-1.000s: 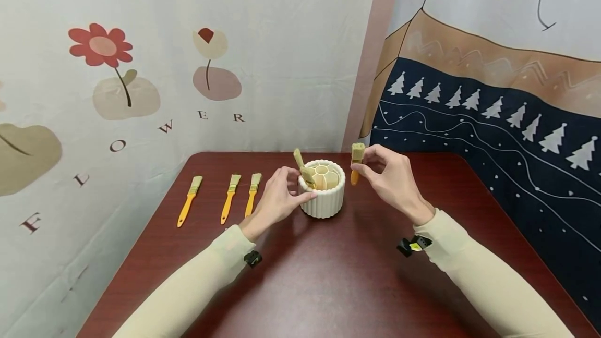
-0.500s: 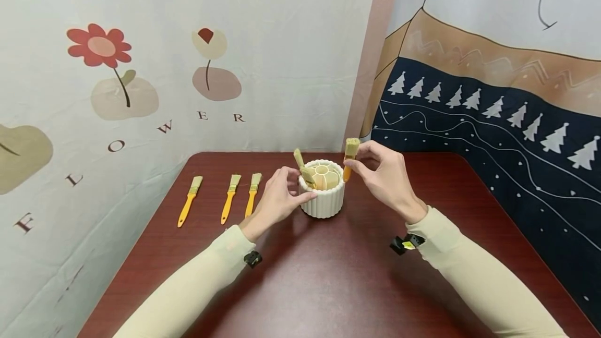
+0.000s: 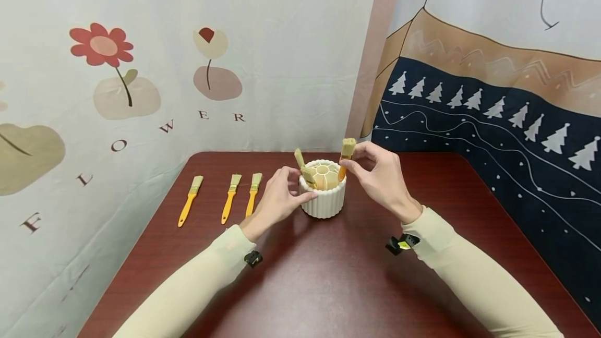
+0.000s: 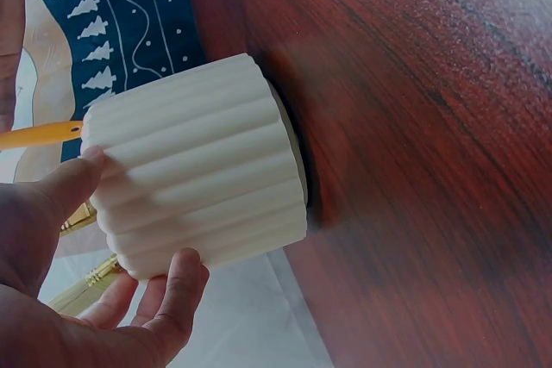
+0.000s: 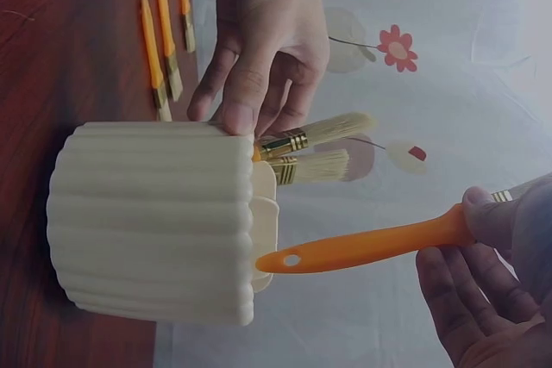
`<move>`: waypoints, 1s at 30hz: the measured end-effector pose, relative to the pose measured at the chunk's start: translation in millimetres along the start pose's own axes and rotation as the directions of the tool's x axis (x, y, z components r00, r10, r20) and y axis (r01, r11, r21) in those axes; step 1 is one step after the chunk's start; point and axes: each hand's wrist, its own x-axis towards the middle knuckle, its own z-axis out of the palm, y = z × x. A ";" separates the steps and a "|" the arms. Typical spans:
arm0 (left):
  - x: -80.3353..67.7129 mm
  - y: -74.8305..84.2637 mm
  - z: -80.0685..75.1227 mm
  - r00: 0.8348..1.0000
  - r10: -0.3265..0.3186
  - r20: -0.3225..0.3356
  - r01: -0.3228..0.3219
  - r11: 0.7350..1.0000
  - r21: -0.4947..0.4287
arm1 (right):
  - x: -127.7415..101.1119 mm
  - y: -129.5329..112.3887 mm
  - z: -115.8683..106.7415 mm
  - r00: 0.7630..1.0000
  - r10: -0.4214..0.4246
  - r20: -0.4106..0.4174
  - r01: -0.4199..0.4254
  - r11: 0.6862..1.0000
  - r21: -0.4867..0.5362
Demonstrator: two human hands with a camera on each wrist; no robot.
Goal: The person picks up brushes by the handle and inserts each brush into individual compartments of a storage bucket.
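Observation:
A white ribbed round brush holder (image 3: 323, 205) with petal-shaped compartments stands on the table. My left hand (image 3: 277, 197) holds it at the left side, thumb in front and fingers round the side near the rim. Two paintbrushes, one (image 5: 328, 129) above the other (image 5: 317, 166) in the right wrist view, stand bristles outward in its left compartments. My right hand (image 3: 382, 181) pinches another paintbrush (image 5: 362, 246) near its ferrule, bristles up. Its orange handle end, with a hole in it, is right at the holder's right rim, over the compartments.
Three more orange-handled paintbrushes lie to the left on the dark red table (image 3: 319, 280): one far left (image 3: 190, 201), one in the middle (image 3: 230, 198), and one (image 3: 254, 192) partly behind the left wrist. A patterned curtain (image 3: 291, 67) hangs behind the table.
My right hand has carried its paintbrush leftward, from beside the holder to over its right rim. The left hand and the holder have stayed in place.

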 end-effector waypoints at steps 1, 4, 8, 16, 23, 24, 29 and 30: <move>0.1 -0.1 0.1 1.000 0.000 0.000 0.000 1.000 0.003 | -0.1 0.1 0.4 1.000 0.001 0.002 -0.001 1.000 0.004; 0.2 -0.7 0.5 1.000 0.007 -0.005 -0.007 1.000 0.009 | -0.3 0.4 1.9 1.000 0.000 0.011 0.000 1.000 0.016; -0.1 -0.2 0.2 1.000 0.009 -0.007 -0.009 1.000 0.007 | -0.4 2.2 4.0 1.000 0.003 0.023 -0.003 1.000 0.016; -0.5 0.0 0.4 1.000 0.008 -0.002 -0.008 1.000 -0.004 | -1.7 7.5 8.0 0.999 0.001 0.054 -0.001 1.000 -0.002; -0.2 -0.5 2.1 1.000 0.018 -0.007 -0.018 1.000 0.017 | -3.0 13.1 9.7 0.996 0.018 0.087 -0.018 1.000 -0.002; -0.2 -0.3 2.3 1.000 0.018 -0.007 -0.017 1.000 0.018 | -3.4 14.2 9.9 0.996 0.023 0.090 -0.023 1.000 -0.002; -1.1 0.8 3.1 1.000 0.013 -0.006 -0.013 1.000 0.012 | -5.3 18.6 11.0 0.993 0.033 0.110 -0.033 0.999 0.004; -1.4 1.3 3.1 1.000 0.013 -0.005 -0.013 1.000 0.010 | -5.5 19.6 11.3 0.993 0.032 0.114 -0.032 0.999 0.005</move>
